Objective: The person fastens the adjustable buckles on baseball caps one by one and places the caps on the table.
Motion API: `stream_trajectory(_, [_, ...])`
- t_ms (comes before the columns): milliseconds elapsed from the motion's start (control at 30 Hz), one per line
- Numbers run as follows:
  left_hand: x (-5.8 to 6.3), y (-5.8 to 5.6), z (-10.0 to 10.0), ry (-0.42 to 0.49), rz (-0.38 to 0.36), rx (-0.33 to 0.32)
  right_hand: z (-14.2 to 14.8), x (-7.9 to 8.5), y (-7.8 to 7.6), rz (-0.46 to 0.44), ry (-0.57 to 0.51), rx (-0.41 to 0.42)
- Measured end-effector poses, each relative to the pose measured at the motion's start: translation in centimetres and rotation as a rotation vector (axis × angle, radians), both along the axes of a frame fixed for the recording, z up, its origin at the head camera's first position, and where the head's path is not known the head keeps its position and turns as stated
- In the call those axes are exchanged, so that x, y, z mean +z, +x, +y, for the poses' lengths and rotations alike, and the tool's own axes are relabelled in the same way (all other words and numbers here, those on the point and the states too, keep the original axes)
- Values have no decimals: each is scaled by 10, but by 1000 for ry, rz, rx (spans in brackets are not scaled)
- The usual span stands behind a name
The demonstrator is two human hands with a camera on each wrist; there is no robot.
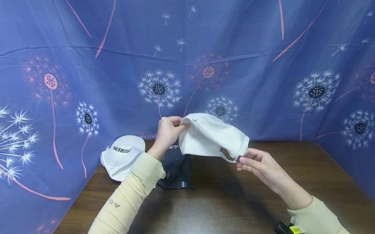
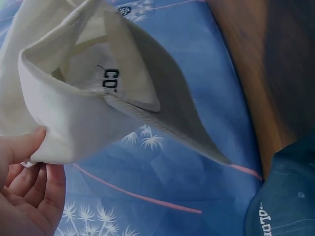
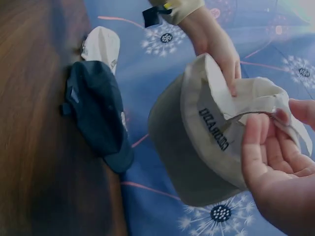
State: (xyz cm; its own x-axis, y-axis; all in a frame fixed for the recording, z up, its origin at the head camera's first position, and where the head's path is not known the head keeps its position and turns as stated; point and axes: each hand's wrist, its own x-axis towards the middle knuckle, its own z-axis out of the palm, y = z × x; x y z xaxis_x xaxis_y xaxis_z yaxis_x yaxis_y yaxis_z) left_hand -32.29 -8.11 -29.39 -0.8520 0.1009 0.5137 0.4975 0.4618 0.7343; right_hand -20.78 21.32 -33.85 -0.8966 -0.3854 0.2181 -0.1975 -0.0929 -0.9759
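A white baseball cap [image 1: 211,135] is held up above the table, between my two hands. My left hand [image 1: 168,131] pinches the cap's crown fabric between thumb and fingers. At the other end, my right hand [image 1: 260,166] grips the edge by the back strap [image 3: 253,113], thumb on one side and fingers on the other. The right wrist view looks into the cap, where dark lettering [image 3: 214,129] shows through the front panel. The brim [image 2: 170,93] has a greyish underside and points away from the left hand.
A second white cap [image 1: 123,155] with dark lettering stands at the table's back left. Beside it, partly behind my left forearm, lies a dark navy cap [image 1: 178,167]. The brown wooden table [image 1: 209,205] meets a blue dandelion-print cloth [image 1: 254,76] at the back and sides.
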Motion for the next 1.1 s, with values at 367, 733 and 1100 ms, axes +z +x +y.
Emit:
stream_trajectory(367, [15,-3,-2,-100,60,-4,5,-8,-6,-73,220,-81])
stream_trajectory(733, [32,7,5,-95,36,-69,9,0,-10,15,472,-282])
stream_trajectory(1100, [37,15,16,-168,86,-99,0,24,-17,492,492,-689])
